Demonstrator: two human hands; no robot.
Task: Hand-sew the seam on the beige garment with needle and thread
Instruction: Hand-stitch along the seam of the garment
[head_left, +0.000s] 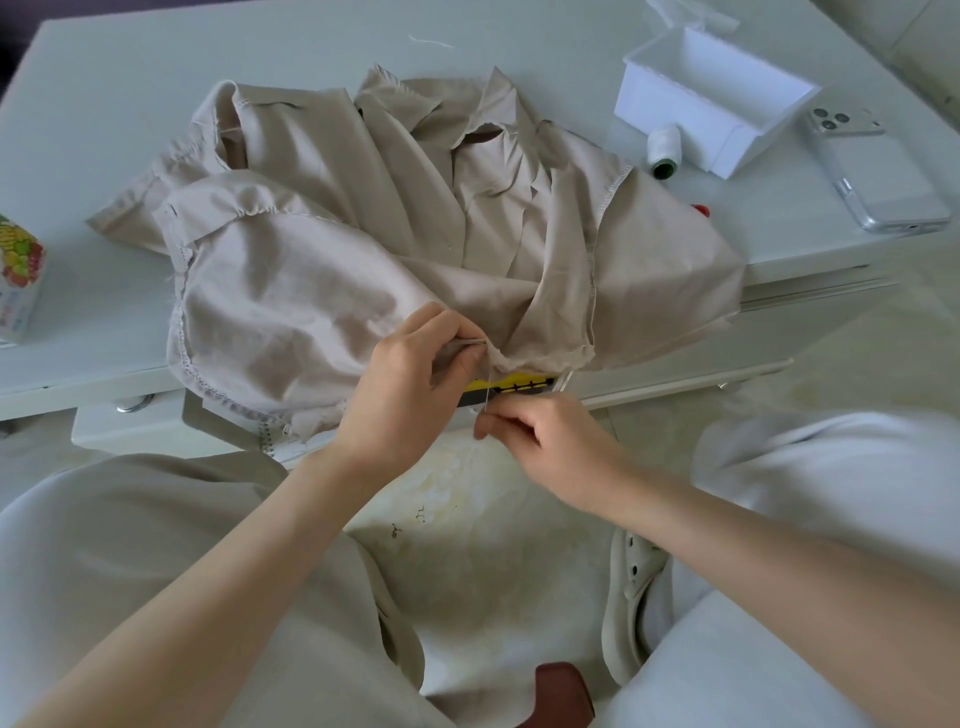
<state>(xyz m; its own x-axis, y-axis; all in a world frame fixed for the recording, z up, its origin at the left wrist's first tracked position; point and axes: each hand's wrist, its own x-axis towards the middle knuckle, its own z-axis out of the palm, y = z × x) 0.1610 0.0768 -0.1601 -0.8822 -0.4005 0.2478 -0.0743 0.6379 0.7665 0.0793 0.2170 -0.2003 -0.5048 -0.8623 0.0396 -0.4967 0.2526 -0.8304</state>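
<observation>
Right hand (540, 436) pinches thread (487, 387), left grip (410, 384) on garment (291, 291) (just above)

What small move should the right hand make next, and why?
Probably the right hand should pull gently down and away from the beige garment, so that the stitch draws through. The left hand pinches the garment's edge just past the table's rim, and what looks like thread runs from that pinch to the right hand's pinched fingertips.
</observation>
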